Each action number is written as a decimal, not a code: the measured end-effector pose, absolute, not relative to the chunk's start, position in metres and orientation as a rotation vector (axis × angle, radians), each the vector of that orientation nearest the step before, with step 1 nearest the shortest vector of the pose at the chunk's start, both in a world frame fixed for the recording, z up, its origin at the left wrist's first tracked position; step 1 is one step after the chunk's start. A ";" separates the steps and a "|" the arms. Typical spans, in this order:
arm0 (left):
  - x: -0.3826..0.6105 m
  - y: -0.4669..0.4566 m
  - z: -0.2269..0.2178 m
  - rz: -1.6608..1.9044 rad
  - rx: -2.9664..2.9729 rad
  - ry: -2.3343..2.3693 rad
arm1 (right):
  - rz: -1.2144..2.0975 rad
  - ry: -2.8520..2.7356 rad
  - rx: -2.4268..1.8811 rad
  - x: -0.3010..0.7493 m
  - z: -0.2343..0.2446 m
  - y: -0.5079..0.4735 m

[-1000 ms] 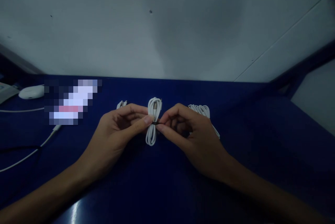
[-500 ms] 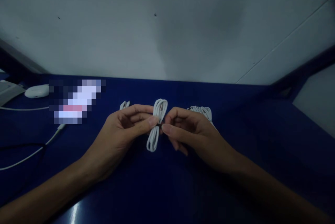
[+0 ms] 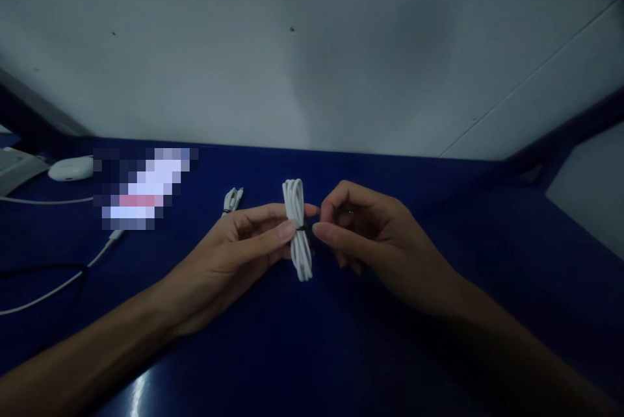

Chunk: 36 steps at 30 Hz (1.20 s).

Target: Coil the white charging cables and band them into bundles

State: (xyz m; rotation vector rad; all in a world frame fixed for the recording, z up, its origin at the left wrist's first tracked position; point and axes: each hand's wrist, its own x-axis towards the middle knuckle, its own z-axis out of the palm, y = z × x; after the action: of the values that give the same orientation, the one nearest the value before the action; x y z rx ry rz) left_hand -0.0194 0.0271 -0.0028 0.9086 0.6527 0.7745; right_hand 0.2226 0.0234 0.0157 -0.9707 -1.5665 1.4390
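Note:
My left hand [image 3: 248, 235] is closed on a folded bundle of white cable [image 3: 297, 254], thumb in front and fingers behind. The bundle stands nearly upright above the blue table, its top leaning slightly left. A thin black tie [image 3: 301, 228] wraps around its middle. Close on the right, my right hand [image 3: 370, 228] pinches thumb and index finger together at the end of the tie; the fingertips hide most of that end. Behind my left hand lies a smaller white cable bundle [image 3: 233, 199], partly covered.
A pixelated bright phone-like object [image 3: 151, 186] lies on the blue table [image 3: 273, 352] at the left, a white cable [image 3: 63, 287] running from it. Beside it sits a white rounded case [image 3: 71, 169]. A grey wall panel [image 3: 244, 79] rises behind the table.
The held cable bundle has turned, its top swinging from a right lean to a slight left lean. My right hand has moved slightly right and up, and now hides the cable bundle behind it.

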 end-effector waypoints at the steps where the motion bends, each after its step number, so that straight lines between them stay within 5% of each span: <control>1: -0.020 0.027 -0.003 0.782 0.922 0.659 | 1.412 -1.581 -0.977 0.223 0.017 0.023; 21: -0.011 0.022 0.008 1.146 1.399 1.025 | 1.168 -1.649 -1.100 0.218 0.018 0.017; 36: -0.014 0.026 -0.003 1.011 1.197 0.874 | 0.332 -1.979 -0.950 0.212 0.000 0.015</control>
State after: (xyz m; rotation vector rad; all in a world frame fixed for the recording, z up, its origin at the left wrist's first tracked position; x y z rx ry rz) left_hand -0.0143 0.0262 -0.0027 1.1967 0.8738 1.0112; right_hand 0.2123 0.0151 0.0004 -0.9504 -1.9786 0.3321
